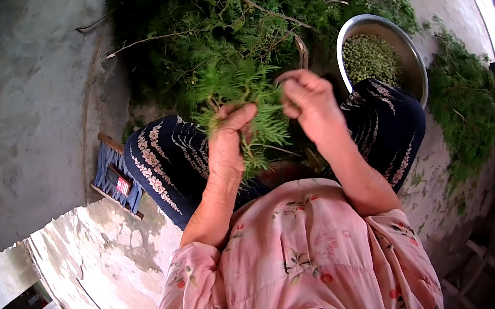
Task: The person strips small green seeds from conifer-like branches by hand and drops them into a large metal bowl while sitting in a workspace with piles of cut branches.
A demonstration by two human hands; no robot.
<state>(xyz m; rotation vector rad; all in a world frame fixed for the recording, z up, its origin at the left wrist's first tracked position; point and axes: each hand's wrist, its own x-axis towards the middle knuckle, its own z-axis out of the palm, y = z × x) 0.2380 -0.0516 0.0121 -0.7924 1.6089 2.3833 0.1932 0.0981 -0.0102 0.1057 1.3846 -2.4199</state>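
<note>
My left hand (233,132) is closed around a leafy green sprig (263,111) with feathery, scale-like foliage, held above my lap. Just to its right, my right hand (310,98) is raised with its fingers pinched together at the edge of the foliage. Motion blurs those fingertips, and whatever they grip is too small to make out. A metal basin (417,67) beside my right knee holds many small round green cones (371,56). Beyond my hands lies a large heap of cut evergreen branches (265,10), with bare twigs poking out.
A second pile of green sprigs (463,105) lies right of the basin. Left of my knee is a small stool (113,176) with a woven blue seat, bearing a small dark and red object. A grey concrete surface (34,121) spans the left.
</note>
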